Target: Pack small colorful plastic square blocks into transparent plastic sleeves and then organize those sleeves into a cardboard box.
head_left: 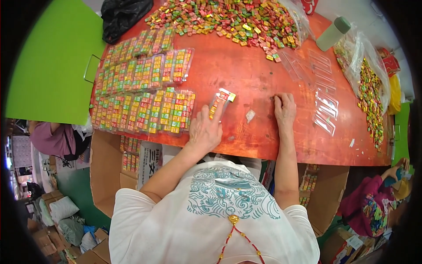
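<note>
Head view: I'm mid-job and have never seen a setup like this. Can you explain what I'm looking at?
There is no machine here: these are a person's bare hands. The single picture comes from the left of two wide fisheye cameras worn on the head, looking down, so edges bend.

The left hand has its fingers on a small clear pack of colourful pieces. The right hand rests on the red table; I cannot tell whether it holds anything.

Beyond lies a heap of loose pieces. Rows of filled packs lie left; clear trays and a green bottle are right.
</note>
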Demonstrator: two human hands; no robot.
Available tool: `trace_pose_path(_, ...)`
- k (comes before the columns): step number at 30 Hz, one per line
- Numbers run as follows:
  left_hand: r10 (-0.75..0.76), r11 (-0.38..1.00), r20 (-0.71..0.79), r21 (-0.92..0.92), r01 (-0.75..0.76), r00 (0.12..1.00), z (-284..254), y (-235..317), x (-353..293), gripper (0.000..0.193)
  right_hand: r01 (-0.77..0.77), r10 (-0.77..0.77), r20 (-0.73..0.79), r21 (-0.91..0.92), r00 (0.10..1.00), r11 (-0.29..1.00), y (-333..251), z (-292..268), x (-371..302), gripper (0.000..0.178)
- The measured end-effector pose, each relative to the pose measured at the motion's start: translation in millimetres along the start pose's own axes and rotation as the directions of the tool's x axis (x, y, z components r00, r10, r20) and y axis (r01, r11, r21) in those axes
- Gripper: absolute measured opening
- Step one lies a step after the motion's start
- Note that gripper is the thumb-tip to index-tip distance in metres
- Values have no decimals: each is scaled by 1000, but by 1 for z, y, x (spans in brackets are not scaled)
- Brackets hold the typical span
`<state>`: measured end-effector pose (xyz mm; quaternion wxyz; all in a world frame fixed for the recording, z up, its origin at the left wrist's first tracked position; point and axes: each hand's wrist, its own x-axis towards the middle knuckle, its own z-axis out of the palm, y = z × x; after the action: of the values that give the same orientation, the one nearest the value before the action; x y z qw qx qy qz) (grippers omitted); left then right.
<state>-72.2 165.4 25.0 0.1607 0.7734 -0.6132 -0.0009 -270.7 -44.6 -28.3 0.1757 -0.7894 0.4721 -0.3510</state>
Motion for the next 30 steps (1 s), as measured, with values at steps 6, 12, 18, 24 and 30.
trace_pose_path(6,21,1000,-13,-3,-21,1000,19,5,29,75,27,-28,-18,-29,999,999,1,-4,-2,8)
trace_pose_path(12,-116,991,-19,62,117,993,33,-20,102,70,90,-91,-66,-15,994,996,-3,1,1,8)
trace_pose_path(18,-208,962,-11,181,206,978,42,-56,167,70,77,-75,-80,27,994,997,-4,-4,1,7)
trace_pose_path(24,-139,875,-206,432,218,968,49,-72,169,66,68,-63,-78,51,995,996,-4,-5,0,6)
trace_pose_path(30,-230,868,-161,413,277,960,48,-82,167,62,69,-66,-67,31,996,997,-6,-7,0,6)
